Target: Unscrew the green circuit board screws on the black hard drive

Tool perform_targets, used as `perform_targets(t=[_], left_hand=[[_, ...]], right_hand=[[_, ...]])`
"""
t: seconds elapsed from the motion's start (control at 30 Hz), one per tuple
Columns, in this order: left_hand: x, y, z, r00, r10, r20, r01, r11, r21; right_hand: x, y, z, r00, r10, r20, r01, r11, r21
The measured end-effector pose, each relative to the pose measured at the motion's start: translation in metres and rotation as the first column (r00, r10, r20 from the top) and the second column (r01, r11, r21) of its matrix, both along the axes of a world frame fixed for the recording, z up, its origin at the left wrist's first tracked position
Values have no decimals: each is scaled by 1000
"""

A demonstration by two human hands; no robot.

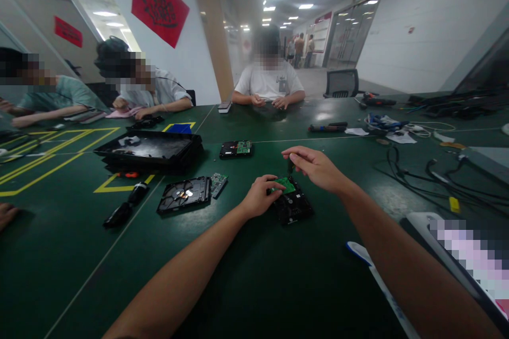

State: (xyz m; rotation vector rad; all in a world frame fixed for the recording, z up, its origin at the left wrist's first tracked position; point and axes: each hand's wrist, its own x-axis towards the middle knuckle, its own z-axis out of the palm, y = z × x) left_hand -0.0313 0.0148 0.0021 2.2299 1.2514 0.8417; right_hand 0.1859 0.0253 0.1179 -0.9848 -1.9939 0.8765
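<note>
A black hard drive (293,206) lies on the green table in front of me, with a green circuit board (285,185) on its far end. My left hand (260,195) is closed, its fingers pinching the near edge of the circuit board. My right hand (314,166) hovers just above the drive, fingers closed round a small dark tool (290,166) that points down at the board.
An opened hard drive (184,194) with a loose board (218,183) lies to the left, another drive (236,148) farther back, beside a black tray (149,149). Dark screwdrivers (126,205) lie left. Cables (429,172) spread right. People sit across the table and on the left.
</note>
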Motion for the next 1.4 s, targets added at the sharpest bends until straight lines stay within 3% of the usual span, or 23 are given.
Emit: perform_targets(t=[0.13,0.37,0.57,0.67,0.87,0.97,1.13,1.27,1.4], left_hand=[[0,0,0,1000,1,-4,-1,1000,-4],[0,0,2,1000,-3,-19,3,1000,-2],[0,1,-1,1000,-3,-5,3,1000,13],[0,2,-2,1000,-6,-1,6,1000,15],[0,0,1,1000,-1,-5,1,1000,3],[0,0,1,1000,-2,-3,2,1000,3],[0,1,0,1000,-6,-7,6,1000,7],[0,2,-1,1000,-12,-11,12,1000,12],[-1,1,1,1000,-5,-18,5,1000,7]], right_hand=[[-1,-2,1,1000,-26,6,26,1000,-16],[0,2,-7,981,-194,7,194,980,46],[-3,1,-4,999,-26,-48,23,998,-61],[-4,0,-1,992,-24,-124,5,989,-147],[1,3,-3,994,-112,-19,112,993,34],[1,4,-4,986,-166,-33,166,986,1],[-2,2,-3,997,-53,-64,51,998,-30],[-2,2,-1,995,-43,-89,33,994,-107],[0,2,-2,997,-70,-40,69,997,-20]])
